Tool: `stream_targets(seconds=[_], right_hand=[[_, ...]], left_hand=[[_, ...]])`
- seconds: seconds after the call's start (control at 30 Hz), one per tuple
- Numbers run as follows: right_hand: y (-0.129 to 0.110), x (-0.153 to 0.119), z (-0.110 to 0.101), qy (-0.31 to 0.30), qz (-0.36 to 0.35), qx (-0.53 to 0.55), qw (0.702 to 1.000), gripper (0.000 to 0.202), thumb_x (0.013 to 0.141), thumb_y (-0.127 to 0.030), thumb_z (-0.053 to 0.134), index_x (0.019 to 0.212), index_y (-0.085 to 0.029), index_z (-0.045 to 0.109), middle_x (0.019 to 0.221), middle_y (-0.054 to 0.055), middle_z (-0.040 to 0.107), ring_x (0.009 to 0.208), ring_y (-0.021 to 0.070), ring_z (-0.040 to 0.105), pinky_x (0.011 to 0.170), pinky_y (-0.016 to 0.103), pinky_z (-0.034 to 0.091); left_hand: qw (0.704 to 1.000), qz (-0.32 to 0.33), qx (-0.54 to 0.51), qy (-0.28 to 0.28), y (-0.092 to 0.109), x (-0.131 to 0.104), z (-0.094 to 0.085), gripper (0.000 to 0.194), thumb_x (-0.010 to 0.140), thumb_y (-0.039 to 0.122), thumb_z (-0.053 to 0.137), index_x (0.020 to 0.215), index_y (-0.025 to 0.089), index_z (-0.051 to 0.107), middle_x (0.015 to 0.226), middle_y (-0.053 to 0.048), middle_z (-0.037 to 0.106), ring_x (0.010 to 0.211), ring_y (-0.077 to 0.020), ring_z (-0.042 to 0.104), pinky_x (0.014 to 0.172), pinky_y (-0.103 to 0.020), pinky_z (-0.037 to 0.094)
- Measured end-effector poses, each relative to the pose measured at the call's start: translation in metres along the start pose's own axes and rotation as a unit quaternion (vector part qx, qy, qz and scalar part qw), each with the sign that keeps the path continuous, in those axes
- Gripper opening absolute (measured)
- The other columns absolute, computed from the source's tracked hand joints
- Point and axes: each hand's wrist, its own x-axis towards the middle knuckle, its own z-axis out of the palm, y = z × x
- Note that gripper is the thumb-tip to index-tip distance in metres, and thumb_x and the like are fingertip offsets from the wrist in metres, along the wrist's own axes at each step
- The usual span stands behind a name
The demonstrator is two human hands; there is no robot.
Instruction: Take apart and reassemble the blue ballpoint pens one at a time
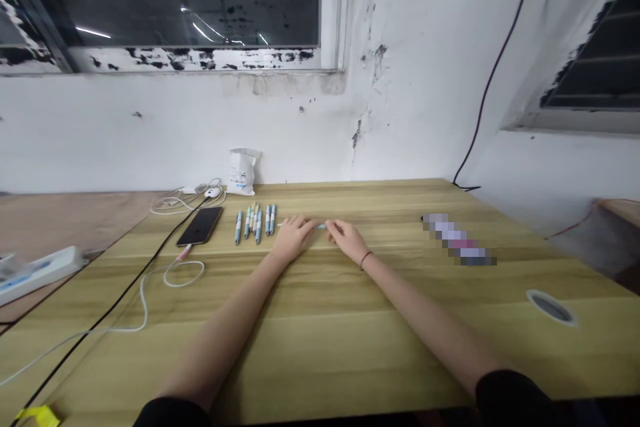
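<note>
1. A person's 2 bare hands meet near the middle of a wood-grain table [340, 347], forearms reaching in from the lower edge, black sleeves at the elbows
2. A slim, pale blue pen [321, 226] lies crosswise between the hands, just above or on the table, right of a row of similar pens; its middle shows, but any lettering is too small to read
3. The right hand [345, 239], a thin dark band [367, 259] at its wrist, has its thumb and fingers pinched closed around the pen's right end
4. The left hand [294, 237] is spread palm down over the pen's left part; whether its fingers grip or merely rest there, I cannot tell
5. Just left of that hand stretches the row of pens [239, 227], mostly blue with white label bands, the print unreadable
6. Behind them, against the white wall [425, 113], stands a white packet [242, 172] with small dark print and a blue patch, too blurred to read
7. Farther left lies a dark-screened phone [201, 226], a white cable [144, 300] with a pink plug at its near end
8. Well to the right, an object [457, 240] is pixelated, so any markings are hidden
</note>
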Motion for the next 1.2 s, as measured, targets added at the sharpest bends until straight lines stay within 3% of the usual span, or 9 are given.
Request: stream_targets(seconds=[0.13, 0.23, 0.33, 0.47, 0.53, 0.67, 0.83, 1.0, 1.2], right_hand=[[0.0052, 0.0027, 0.0011, 0.027, -0.03, 0.02, 0.999, 0.03, 0.079, -0.042, 0.054, 0.098, -0.02, 0.053, 0.082, 0.001, 0.062, 0.064, 0.0121, 0.057, 0.058, 0.023, 0.045], [0.0078, 0.0038, -0.0005, 0.028, -0.034, -0.035, 0.998, 0.024, 0.082, -0.042, 0.048, 0.085, -0.019, 0.057, 0.076, 0.001, 0.061, 0.067, 0.0134, 0.056, 0.062, 0.025, 0.044], [0.0076, 0.0039, -0.0017, 0.025, -0.033, -0.065, 0.997, 0.035, 0.087, -0.044, 0.039, 0.074, -0.019, 0.059, 0.075, 0.003, 0.062, 0.069, 0.0148, 0.056, 0.064, 0.026, 0.043], [0.0073, 0.0036, -0.0003, 0.028, -0.032, -0.037, 0.998, 0.03, 0.083, -0.045, 0.047, 0.096, -0.02, 0.055, 0.085, 0.002, 0.062, 0.063, 0.0127, 0.056, 0.059, 0.025, 0.044], [0.0078, 0.0038, 0.0002, 0.027, -0.036, -0.044, 0.998, 0.029, 0.082, -0.044, 0.049, 0.095, -0.02, 0.054, 0.082, 0.001, 0.061, 0.061, 0.0125, 0.055, 0.058, 0.024, 0.043], [0.0082, 0.004, -0.0006, 0.02, -0.04, -0.085, 0.995, 0.039, 0.088, -0.047, 0.036, 0.072, -0.019, 0.057, 0.069, 0.001, 0.059, 0.066, 0.0145, 0.056, 0.062, 0.025, 0.041], [0.0081, 0.0034, -0.0003, 0.037, -0.028, -0.059, 0.997, 0.031, 0.083, -0.049, 0.046, 0.092, -0.021, 0.056, 0.076, 0.0, 0.061, 0.06, 0.0132, 0.054, 0.056, 0.024, 0.04], [0.0079, 0.0032, -0.0008, 0.011, -0.013, -0.07, 0.997, 0.043, 0.088, -0.05, 0.033, 0.071, -0.019, 0.057, 0.064, 0.001, 0.058, 0.06, 0.0138, 0.054, 0.058, 0.024, 0.04], [0.0065, 0.0029, 0.0, 0.015, -0.017, -0.07, 0.997, 0.031, 0.085, -0.047, 0.041, 0.083, -0.02, 0.057, 0.067, 0.0, 0.059, 0.059, 0.0134, 0.053, 0.056, 0.024, 0.04]], left_hand=[[1.0, -0.007, -0.007, -0.01, 0.0014, 0.0005, 0.0006, 0.029, 0.092, 0.029, 0.039, 0.115, 0.028, 0.056, 0.101, -0.006, 0.058, 0.093, -0.0188, 0.053, 0.078, -0.031, 0.038], [1.0, -0.006, -0.012, -0.013, 0.0014, 0.0002, 0.0002, 0.029, 0.092, 0.028, 0.04, 0.115, 0.028, 0.056, 0.101, -0.006, 0.058, 0.093, -0.0185, 0.052, 0.079, -0.031, 0.038], [1.0, -0.004, -0.018, -0.012, 0.0019, 0.0, -0.0004, 0.029, 0.091, 0.027, 0.041, 0.116, 0.028, 0.055, 0.102, -0.005, 0.057, 0.094, -0.0185, 0.052, 0.081, -0.031, 0.038], [0.999, -0.02, -0.024, -0.012, 0.0024, 0.0, -0.0004, 0.029, 0.091, 0.027, 0.041, 0.117, 0.029, 0.055, 0.101, -0.005, 0.057, 0.095, -0.0189, 0.052, 0.08, -0.031, 0.038], [0.999, -0.02, -0.028, -0.011, 0.0022, 0.0001, 0.0001, 0.03, 0.091, 0.026, 0.041, 0.117, 0.028, 0.055, 0.102, -0.005, 0.057, 0.095, -0.0189, 0.052, 0.08, -0.031, 0.039], [0.999, -0.014, -0.036, -0.011, 0.0016, 0.0003, 0.0007, 0.031, 0.09, 0.024, 0.041, 0.118, 0.028, 0.054, 0.103, -0.006, 0.057, 0.095, -0.0185, 0.052, 0.082, -0.032, 0.039], [0.999, -0.015, -0.035, -0.013, 0.0012, 0.0003, 0.0009, 0.03, 0.091, 0.026, 0.041, 0.117, 0.027, 0.055, 0.104, -0.006, 0.057, 0.097, -0.0187, 0.052, 0.082, -0.031, 0.039], [0.999, -0.013, -0.034, -0.013, 0.0003, 0.0, 0.0025, 0.028, 0.09, 0.025, 0.042, 0.115, 0.029, 0.055, 0.104, -0.005, 0.057, 0.096, -0.0184, 0.052, 0.082, -0.031, 0.039], [0.999, -0.024, -0.03, -0.015, -0.0009, -0.0008, 0.0035, 0.027, 0.088, 0.023, 0.045, 0.112, 0.028, 0.057, 0.103, -0.005, 0.057, 0.096, -0.0187, 0.051, 0.079, -0.031, 0.039]])
